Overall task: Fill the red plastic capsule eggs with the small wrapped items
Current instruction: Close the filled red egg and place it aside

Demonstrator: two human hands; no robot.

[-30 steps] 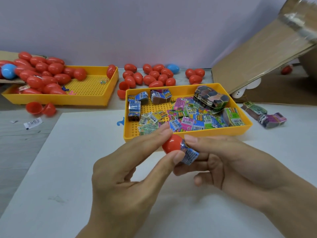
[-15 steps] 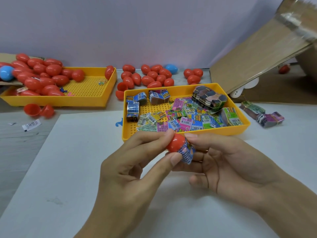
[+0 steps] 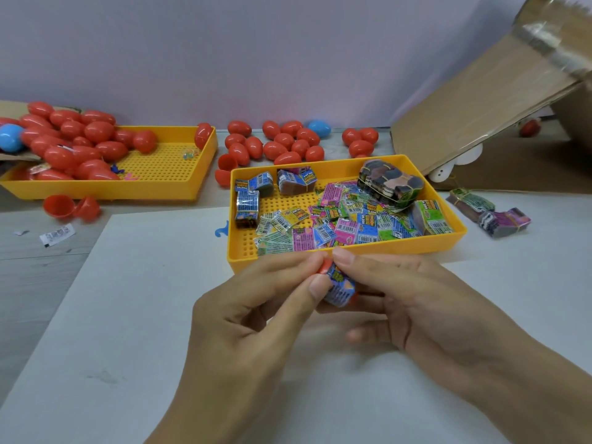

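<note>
While your gaze drops to the white board (image 3: 134, 315), the far left holds a yellow tray (image 3: 179, 187) heaped at its left end with closed red eggs (image 3: 73, 139), one blue egg (image 3: 11, 137) at the heap's edge. Just in front of that tray lies an open red egg (image 3: 70, 207), its two halves side by side, with a small white packet (image 3: 57, 234) nearer you on the table.

Moving right, your left hand (image 3: 250, 318) pinches a red egg half (image 3: 324, 267) between thumb and forefinger, fingers curled round it. A blue wrapped item (image 3: 340, 288) sits at the egg's mouth, pressed between both hands; how far in it sits you cannot tell. Your right hand (image 3: 413, 302) meets the left there, forefinger tip on top of the item and the other fingers curled beneath it.

Behind your hands stands a second yellow tray (image 3: 346, 251) strewn with loose wrapped items (image 3: 346, 219) and banded bundles (image 3: 389, 184). More red eggs (image 3: 282, 142) lie beyond it. Further right, two bundles (image 3: 490, 213) rest on the board beside a tilted cardboard flap (image 3: 480, 100).
</note>
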